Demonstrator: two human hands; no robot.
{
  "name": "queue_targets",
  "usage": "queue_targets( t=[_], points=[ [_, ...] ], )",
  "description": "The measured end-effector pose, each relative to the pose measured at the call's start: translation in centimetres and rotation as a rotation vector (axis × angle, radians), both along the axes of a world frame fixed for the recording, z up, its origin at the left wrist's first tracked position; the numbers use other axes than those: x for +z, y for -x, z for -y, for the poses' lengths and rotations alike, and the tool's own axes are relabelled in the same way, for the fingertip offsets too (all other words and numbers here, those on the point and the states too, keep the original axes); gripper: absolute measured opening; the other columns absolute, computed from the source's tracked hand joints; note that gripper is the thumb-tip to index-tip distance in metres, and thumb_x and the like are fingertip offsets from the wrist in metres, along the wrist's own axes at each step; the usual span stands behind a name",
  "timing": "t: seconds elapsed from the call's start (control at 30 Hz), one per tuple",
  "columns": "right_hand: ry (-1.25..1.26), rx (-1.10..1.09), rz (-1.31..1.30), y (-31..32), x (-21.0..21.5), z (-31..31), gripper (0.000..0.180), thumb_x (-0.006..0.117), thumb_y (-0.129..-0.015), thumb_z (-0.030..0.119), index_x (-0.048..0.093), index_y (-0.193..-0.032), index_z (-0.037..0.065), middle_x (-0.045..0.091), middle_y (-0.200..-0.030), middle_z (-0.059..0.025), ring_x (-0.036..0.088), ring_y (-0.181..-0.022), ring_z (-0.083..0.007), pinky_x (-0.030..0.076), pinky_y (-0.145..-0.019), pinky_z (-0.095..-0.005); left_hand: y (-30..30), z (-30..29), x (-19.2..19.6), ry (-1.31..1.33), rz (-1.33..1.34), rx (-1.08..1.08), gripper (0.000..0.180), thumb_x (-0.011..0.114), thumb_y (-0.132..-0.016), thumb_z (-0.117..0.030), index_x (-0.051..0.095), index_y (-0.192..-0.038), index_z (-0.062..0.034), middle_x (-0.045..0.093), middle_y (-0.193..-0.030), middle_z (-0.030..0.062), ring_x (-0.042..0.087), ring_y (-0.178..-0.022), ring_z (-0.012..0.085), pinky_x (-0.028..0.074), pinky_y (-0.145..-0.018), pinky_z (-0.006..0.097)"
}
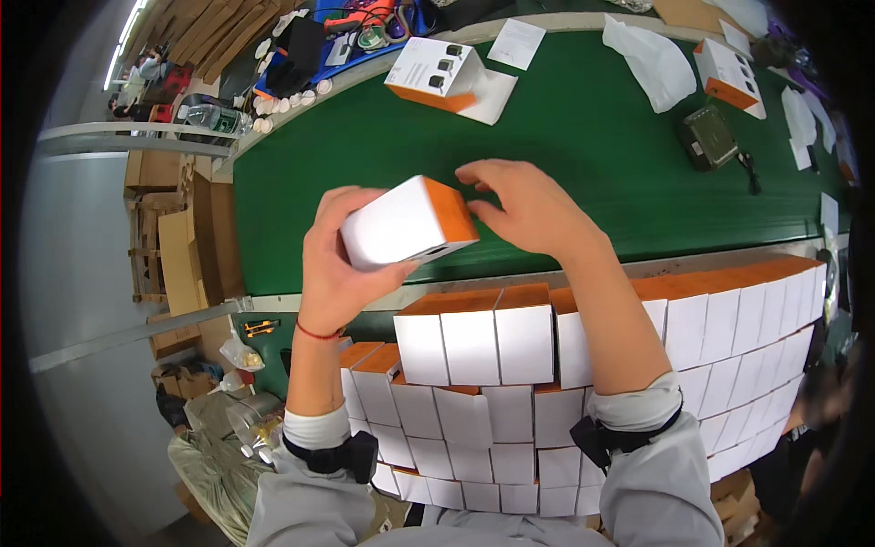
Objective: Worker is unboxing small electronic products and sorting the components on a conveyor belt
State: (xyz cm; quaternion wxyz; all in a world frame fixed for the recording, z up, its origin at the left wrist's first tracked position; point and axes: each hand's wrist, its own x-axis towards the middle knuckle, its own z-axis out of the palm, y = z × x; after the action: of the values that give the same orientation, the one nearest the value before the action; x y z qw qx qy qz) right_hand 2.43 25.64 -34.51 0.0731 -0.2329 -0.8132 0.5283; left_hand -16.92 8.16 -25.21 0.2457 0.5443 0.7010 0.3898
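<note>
A white carton with an orange end (396, 223) is gripped in my left hand (333, 255), fingers on its far side and thumb along its near edge. It is tilted above the green work surface (565, 118), orange end toward my right hand. My right hand (533, 205) hovers just right of that end, fingers apart and curved, holding nothing. Between me and the green surface stand stacked rows of similar white and orange cartons (524, 342), partly hidden by my right forearm.
An opened carton (437, 73) with its flap out lies at the far side, beside a white leaflet (518, 44). To the far right are a white bag (649, 64), a dark green device (707, 139) with a cable, and another carton (727, 77). An orange cutter (262, 328) lies at left.
</note>
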Motion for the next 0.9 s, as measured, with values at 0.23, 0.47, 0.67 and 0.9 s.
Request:
queue_targets(
  t=[0.23, 0.47, 0.67, 0.9],
  points=[
    [0.712, 0.022, -0.555, -1.6, 3.1, -1.4, 0.087, 0.070, -0.087, 0.002, 0.030, -0.165, 0.008, 0.062, -0.144, -0.0130, 0.058, -0.133, -0.0224, 0.043, -0.117, -0.0422, -1.5, -6.1, -3.1, -0.319, 0.690, 0.293, 0.071, 0.086, -0.077, 0.003, 0.056, -0.141, 0.0033, 0.066, -0.134, 0.0145, 0.067, -0.118, 0.0212, 0.055, -0.104, 0.036],
    [0.357, -0.207, -0.384, -0.5, 1.2, -0.6, 0.079, 0.090, -0.073, 0.006, 0.047, -0.139, 0.001, 0.064, -0.136, -0.0213, 0.068, -0.117, -0.0257, 0.058, -0.094, -0.0390, -5.6, -6.9, -6.1, -0.184, 0.367, 0.368, 0.108, 0.101, -0.069, -0.025, 0.040, -0.152, 0.0071, 0.055, -0.139, 0.0164, 0.056, -0.130, 0.0254, 0.052, -0.104, 0.039],
    [0.810, -0.146, -0.418, -0.7, 1.6, -0.9, 0.070, 0.078, -0.089, 0.005, 0.041, -0.149, 0.003, 0.064, -0.133, -0.0166, 0.068, -0.112, -0.0229, 0.059, -0.091, -0.0345, -3.7, -5.9, -6.3, -0.240, -0.341, 0.172, 0.105, 0.104, -0.048, -0.026, 0.053, -0.137, -0.0047, 0.058, -0.129, 0.0141, 0.058, -0.116, 0.0362, 0.049, -0.099, 0.048],
    [0.388, -0.236, -0.202, -0.2, 1.6, 0.3, 0.067, 0.073, -0.090, 0.009, 0.042, -0.150, 0.000, 0.064, -0.135, -0.0180, 0.068, -0.110, -0.0230, 0.060, -0.092, -0.0354, -5.3, -6.7, -7.3, -0.288, -0.501, 0.041, 0.101, 0.103, -0.044, -0.024, 0.058, -0.133, -0.0091, 0.062, -0.127, 0.0113, 0.056, -0.116, 0.0363, 0.045, -0.101, 0.049]
  ],
)
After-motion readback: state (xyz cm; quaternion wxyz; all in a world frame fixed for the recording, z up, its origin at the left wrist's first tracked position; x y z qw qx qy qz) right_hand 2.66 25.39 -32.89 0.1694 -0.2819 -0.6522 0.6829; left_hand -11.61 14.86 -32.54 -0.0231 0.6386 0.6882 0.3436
